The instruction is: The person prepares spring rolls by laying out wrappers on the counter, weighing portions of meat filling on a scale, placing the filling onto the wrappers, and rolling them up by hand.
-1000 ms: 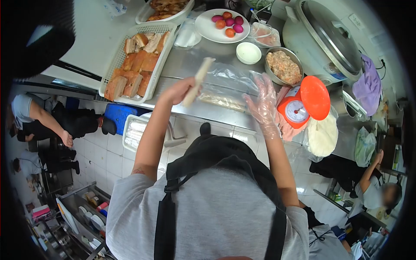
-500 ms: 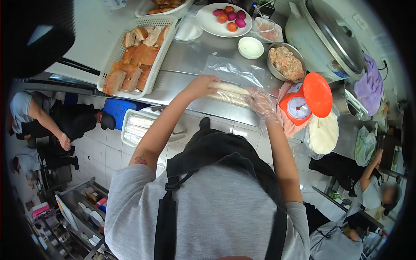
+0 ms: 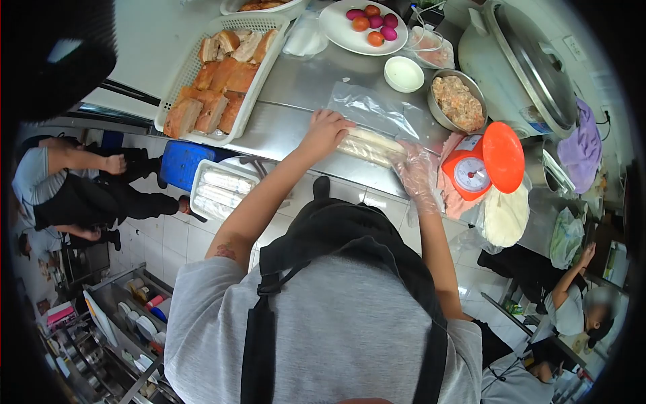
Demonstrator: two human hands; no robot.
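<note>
A long pale roll in clear plastic wrap lies along the front edge of the steel counter, between my hands. My bare left hand is closed over its left end, fingers curled on top. My right hand, in a clear plastic glove, grips its right end. Beyond the roll a loose sheet of clear plastic is spread on the counter. Close to my right hand stand an orange dial scale and a metal bowl of chopped filling.
A white basket of roast meat slabs stands at left; below it, a tub holds several wrapped rolls. Farther back are a plate of colored eggs, a white bowl and a large cooker. Co-workers stand at left and right.
Both hands have turned the roll; its bare pale strip and wrapped part now look like one tighter cylinder. The scene shifts slightly right in view. A co-worker at left has come farther into view.
</note>
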